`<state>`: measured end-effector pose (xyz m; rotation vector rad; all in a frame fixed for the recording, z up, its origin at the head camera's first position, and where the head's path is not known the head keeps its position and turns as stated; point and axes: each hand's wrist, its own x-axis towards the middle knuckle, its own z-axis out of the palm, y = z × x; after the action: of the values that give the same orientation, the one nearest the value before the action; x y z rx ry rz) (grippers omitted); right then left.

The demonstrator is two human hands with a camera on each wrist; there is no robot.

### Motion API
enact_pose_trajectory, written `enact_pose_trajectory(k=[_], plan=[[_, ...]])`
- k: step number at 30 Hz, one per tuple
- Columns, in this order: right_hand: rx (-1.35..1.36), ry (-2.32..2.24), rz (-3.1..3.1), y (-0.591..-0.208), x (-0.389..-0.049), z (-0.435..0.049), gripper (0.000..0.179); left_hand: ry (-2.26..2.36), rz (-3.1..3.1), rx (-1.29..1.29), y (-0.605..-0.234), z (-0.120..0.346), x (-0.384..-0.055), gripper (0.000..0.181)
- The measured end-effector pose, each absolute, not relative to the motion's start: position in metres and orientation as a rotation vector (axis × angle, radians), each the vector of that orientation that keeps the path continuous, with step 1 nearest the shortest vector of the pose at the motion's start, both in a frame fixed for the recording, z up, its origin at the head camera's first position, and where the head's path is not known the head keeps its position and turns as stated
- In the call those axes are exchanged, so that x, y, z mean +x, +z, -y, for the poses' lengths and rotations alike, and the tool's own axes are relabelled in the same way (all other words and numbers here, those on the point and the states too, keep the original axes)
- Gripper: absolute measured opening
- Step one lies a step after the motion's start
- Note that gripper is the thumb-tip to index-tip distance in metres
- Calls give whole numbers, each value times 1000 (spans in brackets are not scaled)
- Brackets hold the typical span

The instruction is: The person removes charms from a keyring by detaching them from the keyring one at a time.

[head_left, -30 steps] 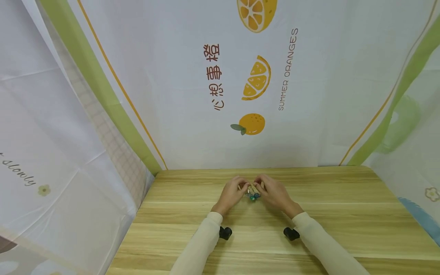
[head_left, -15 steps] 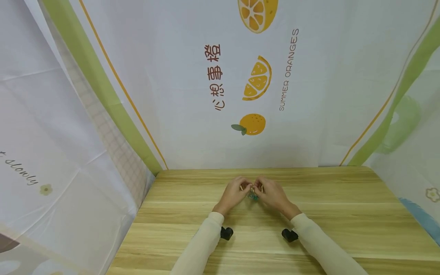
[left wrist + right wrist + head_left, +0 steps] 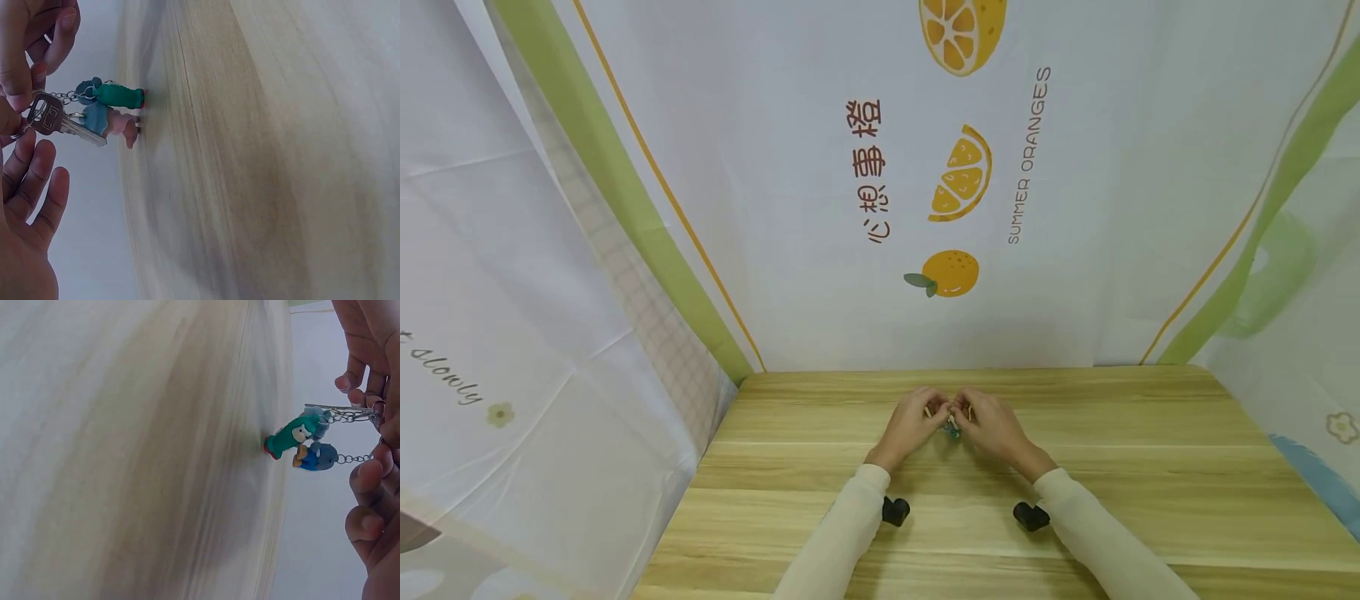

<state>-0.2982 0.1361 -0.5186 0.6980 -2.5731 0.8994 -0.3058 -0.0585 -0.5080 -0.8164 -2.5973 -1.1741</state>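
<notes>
At left: left sleeve [image 3: 838, 533], above tabletop [image 3: 1150, 483]. Next, toward middle of far edge: left hand [image 3: 912, 427], thumb and fingertips pinching ring [image 3: 22, 133]. Between hands, dangling below ring: key [image 3: 70, 127], green charm [image 3: 119, 96], pink charm [image 3: 117, 122], blue charm [image 3: 314, 457] on chain [image 3: 354, 459]; cannot tell if touching tabletop. Just right: right hand [image 3: 992, 425], thumb and fingers drawn narrow, pinching at same ring; exact hold partly hidden. Farther right: right sleeve [image 3: 1112, 533].

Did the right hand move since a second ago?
Yes, slightly: in the head view, against the lowest printed orange, the right hand has shifted left, closer to the left hand.
</notes>
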Motion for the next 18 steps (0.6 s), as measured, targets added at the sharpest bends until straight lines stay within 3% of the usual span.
enact_pose_trajectory(k=[18], plan=[[729, 986, 2504, -522, -298, -140, 10, -1149, 2600, -749, -509, 60, -307, 11]])
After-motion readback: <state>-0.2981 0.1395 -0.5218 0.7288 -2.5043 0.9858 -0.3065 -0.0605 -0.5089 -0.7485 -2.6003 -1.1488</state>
